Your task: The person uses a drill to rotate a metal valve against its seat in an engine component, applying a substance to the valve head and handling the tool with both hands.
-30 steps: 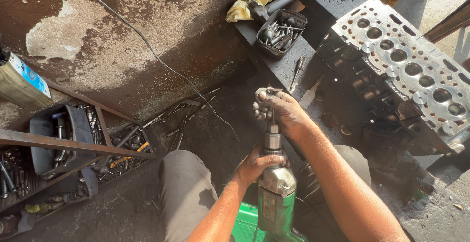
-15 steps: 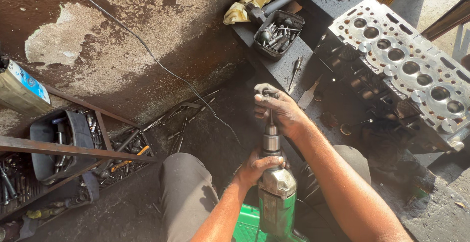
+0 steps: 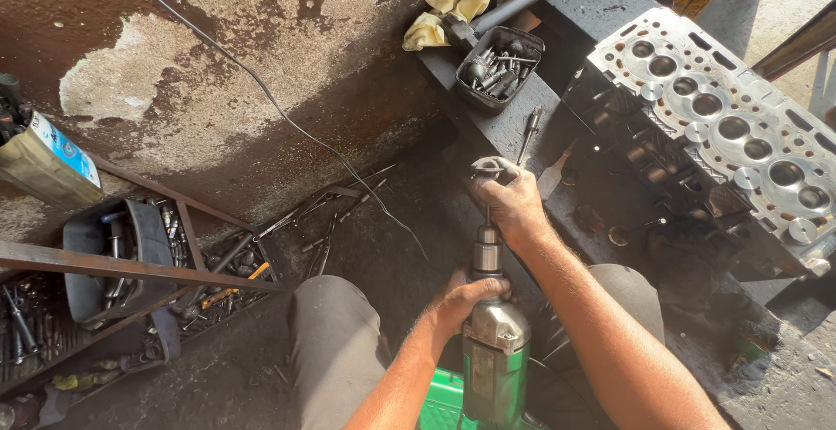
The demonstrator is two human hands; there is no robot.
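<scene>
A: Nearest in, what are the hands on?

B: The left hand (image 3: 466, 295) has its fingers clamped round the neck of a grey and green power drill (image 3: 494, 356), which stands nose up between the knees at six o'clock. The right hand (image 3: 512, 206), straight above at twelve o'clock of the drill, has its fingers closed over a metal piece (image 3: 492, 168) at the end of the thin shaft rising from the chuck (image 3: 486, 251).

A: How far along does the work look?

B: I judge it mid-step: the piece sits on the shaft and both hands grip, but whether the drill turns I cannot tell. The cylinder head (image 3: 727, 130), at two o'clock on the dark desk (image 3: 601, 12), lies untouched, well apart from the hands.

A: Anything loose nearby?

B: A thin tool (image 3: 529, 132) lies on the desk at one o'clock, and beyond it a black tray of bits (image 3: 500, 66) beside a yellow rag (image 3: 435, 19).

A: Any packages or labels?

B: At nine o'clock, far left, a tan rectangular can (image 3: 45, 167) leans tilted against the stained wall, with a blue and white label on its face. The drill carries a dark plate on its green body, too small to make out.
</scene>
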